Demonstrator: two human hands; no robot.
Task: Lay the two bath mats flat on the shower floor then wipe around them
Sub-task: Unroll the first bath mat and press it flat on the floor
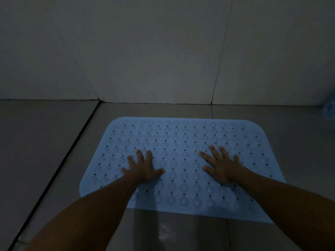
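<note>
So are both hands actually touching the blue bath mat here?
Touching. The head view shows the left hand and the right hand lying palm down with fingers spread on the blue bath mat, no gap visible beneath them.

Head camera looks forward and down, close over the shower floor [54, 160].

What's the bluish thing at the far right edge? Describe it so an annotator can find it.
Start at the seam where the pale wall meets the grey tiled floor and follow it to the right edge of the frame. There a pale blue, bumpy scrap pokes into view, mostly cropped. Unlike the big blue mat under both hands, it is tiny, untouched and against the wall.
</note>
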